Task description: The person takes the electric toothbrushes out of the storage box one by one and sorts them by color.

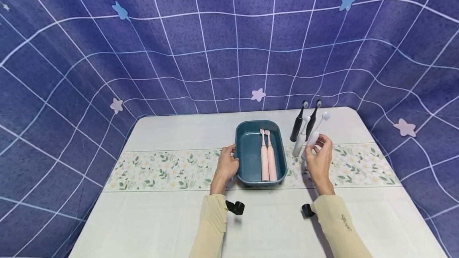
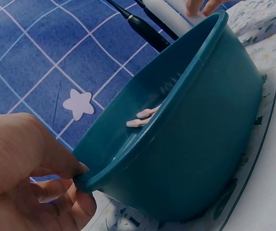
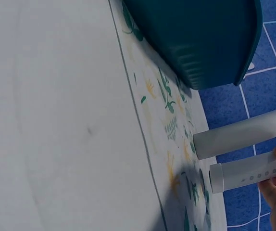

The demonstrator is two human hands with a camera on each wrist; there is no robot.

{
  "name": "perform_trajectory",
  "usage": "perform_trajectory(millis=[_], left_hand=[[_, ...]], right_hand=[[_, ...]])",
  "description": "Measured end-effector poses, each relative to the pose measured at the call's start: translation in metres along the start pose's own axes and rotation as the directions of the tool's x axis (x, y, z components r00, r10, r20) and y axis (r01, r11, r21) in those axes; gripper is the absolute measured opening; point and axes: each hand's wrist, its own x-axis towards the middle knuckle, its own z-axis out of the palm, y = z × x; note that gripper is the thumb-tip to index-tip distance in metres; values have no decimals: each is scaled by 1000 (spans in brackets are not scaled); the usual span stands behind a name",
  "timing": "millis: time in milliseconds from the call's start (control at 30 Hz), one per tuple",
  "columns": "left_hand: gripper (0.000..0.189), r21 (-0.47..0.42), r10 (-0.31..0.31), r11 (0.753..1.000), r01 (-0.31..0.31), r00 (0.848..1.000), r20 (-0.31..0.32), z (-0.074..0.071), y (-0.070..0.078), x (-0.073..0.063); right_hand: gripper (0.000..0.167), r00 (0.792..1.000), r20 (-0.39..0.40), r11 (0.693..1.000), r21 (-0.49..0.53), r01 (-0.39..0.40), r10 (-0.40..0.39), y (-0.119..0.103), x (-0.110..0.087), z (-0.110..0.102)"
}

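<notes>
White, slim, dot-marked toothbrush [image 3: 246,172]

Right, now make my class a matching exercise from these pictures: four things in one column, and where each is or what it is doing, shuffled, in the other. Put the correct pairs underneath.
Column one
1. Pink toothbrushes
2. Black toothbrushes
3. Left hand
4. Right hand

Column two
A. Standing to the right of the tub in the head view
B. Holding a white toothbrush
C. Lying inside the tub
D. Gripping the tub's rim

Pairs: 1-C, 2-A, 3-D, 4-B
</notes>
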Motion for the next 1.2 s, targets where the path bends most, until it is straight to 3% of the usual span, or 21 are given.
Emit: perform_trajectory(millis=[867, 1200], left_hand=[[49, 8, 7, 1000, -7, 1000, 1, 0, 0, -2], [50, -14, -17, 1000, 16, 1000, -4, 1, 0, -3]], right_hand=[[44, 999, 5, 997, -71, 44, -44, 10, -5, 3], [45, 998, 59, 997, -81, 14, -9, 10, -7, 2]])
